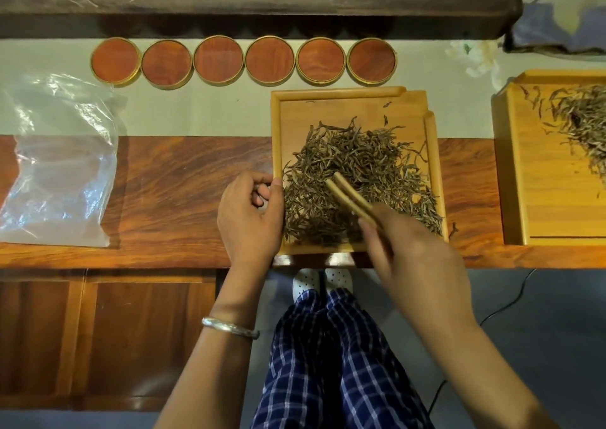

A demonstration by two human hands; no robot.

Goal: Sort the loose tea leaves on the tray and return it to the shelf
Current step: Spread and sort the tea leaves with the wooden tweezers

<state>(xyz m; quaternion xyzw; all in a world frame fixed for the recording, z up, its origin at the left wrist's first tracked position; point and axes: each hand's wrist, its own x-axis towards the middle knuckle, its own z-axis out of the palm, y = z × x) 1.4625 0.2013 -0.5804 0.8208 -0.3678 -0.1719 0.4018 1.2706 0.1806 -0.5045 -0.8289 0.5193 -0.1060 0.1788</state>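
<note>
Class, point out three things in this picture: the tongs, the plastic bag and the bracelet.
tongs [349, 196], head view, middle of the two arms
plastic bag [62, 166], head view, centre of the bag
bracelet [229, 327], head view, top of the band

Both forearms reach forward from the bottom of the view, bare to the elbow. The left hand [251, 212] is loosely curled, its fingers [262, 195] bent inward toward the palm with the thumb pointing forward. The right hand [416, 258] is slightly blurred, held higher and angled left, its fingers closed round a pair of thin sticks
</note>
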